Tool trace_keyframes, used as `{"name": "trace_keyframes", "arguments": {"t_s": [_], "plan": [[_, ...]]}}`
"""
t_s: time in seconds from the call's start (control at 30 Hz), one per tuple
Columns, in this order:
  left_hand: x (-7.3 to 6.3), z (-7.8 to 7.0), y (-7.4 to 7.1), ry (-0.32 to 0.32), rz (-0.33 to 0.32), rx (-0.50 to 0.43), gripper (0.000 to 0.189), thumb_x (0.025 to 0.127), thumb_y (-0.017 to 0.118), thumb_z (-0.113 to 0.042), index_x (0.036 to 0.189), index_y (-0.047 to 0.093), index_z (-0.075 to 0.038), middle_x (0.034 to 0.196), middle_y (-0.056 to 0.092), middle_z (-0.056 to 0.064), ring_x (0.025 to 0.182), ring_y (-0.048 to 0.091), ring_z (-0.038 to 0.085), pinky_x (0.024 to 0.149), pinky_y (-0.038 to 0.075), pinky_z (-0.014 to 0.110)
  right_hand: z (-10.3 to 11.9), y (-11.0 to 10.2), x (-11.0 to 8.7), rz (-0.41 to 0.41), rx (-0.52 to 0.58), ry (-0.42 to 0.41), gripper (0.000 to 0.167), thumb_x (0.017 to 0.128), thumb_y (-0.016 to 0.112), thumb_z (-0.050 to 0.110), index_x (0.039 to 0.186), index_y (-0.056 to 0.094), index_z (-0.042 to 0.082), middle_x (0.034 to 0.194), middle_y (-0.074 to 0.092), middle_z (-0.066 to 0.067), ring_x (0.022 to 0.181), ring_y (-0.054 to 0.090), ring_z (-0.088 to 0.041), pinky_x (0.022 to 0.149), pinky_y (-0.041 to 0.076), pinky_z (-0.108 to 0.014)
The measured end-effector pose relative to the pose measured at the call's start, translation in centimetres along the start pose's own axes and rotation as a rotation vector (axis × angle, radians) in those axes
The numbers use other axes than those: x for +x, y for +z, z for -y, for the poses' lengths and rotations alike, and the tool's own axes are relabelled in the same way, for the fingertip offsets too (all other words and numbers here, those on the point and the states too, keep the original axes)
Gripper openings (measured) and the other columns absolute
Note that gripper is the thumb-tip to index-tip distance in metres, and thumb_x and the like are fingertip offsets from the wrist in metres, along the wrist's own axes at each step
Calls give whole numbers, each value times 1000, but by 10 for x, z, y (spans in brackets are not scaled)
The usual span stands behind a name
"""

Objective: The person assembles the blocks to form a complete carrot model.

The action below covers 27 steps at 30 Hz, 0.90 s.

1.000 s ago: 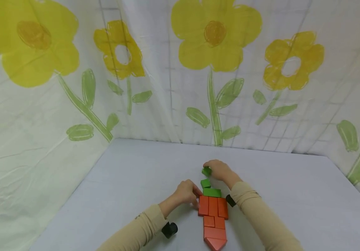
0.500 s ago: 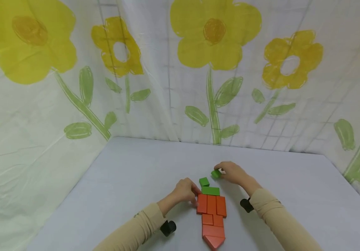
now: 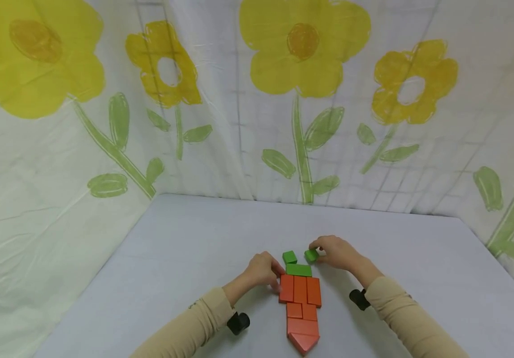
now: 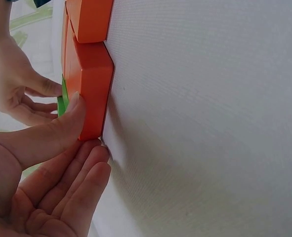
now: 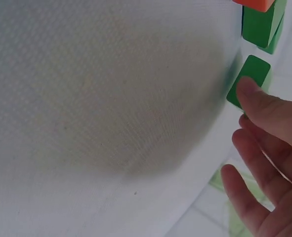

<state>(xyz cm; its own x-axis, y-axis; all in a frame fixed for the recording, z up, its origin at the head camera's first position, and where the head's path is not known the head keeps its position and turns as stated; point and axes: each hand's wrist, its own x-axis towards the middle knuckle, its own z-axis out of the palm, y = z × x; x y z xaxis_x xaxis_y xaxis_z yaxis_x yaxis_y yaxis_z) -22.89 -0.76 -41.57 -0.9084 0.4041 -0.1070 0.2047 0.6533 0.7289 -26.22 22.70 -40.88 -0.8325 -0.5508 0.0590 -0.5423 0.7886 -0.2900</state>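
Observation:
Orange-red building blocks lie together on the table: three long ones (image 3: 300, 289) side by side, two small ones (image 3: 301, 312), a wide one (image 3: 302, 326) and a triangle (image 3: 303, 343) pointing to the person. A green rectangular block (image 3: 299, 270) adjoins their far end, with a small green block (image 3: 289, 257) slightly turned behind it. Just right of that one, my right hand (image 3: 339, 253) pinches another small green block (image 5: 255, 70) between thumb and forefinger. My left hand (image 3: 261, 271) touches the leftmost long block (image 4: 94, 81) at its far left corner, thumb on its side.
The pale table (image 3: 212, 223) ends at a white curtain (image 3: 221, 164) printed with yellow flowers. Black wrist cameras hang under the left sleeve (image 3: 194, 318) and the right sleeve (image 3: 404, 308).
My right hand has moved right and then nearer with the green block, which now sits beside the other small green block. My left hand stays at the orange-red block. The view has shifted slightly.

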Motion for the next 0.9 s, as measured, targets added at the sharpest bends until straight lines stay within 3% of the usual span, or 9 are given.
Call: {"name": "trace_keyframes", "arguments": {"t_s": [0.2,0.67,0.9], "plan": [[0,0,1,2,0,-4,31,63,87,3,92,76,2,80,72,7,71,60,12,64,48,25,3,3,1,-10,-29,-35,26,80,76,2,105,71,2,101,69,-9,95,64,-28,82,52,-42],[0,0,0,3,-3,-9,30,63,87,3,91,76,2,80,72,7,71,60,12,64,49,24,2,7,4,-1,-44,69,29,77,82,18,99,72,3,89,67,-3,83,61,-20,72,52,-38],[0,0,0,6,-4,-4,31,62,87,3,91,77,1,80,72,6,71,60,12,64,48,24,-1,4,3,74,6,94,42,77,82,19,115,68,4,91,67,-6,82,61,-22,71,51,-39]]}}
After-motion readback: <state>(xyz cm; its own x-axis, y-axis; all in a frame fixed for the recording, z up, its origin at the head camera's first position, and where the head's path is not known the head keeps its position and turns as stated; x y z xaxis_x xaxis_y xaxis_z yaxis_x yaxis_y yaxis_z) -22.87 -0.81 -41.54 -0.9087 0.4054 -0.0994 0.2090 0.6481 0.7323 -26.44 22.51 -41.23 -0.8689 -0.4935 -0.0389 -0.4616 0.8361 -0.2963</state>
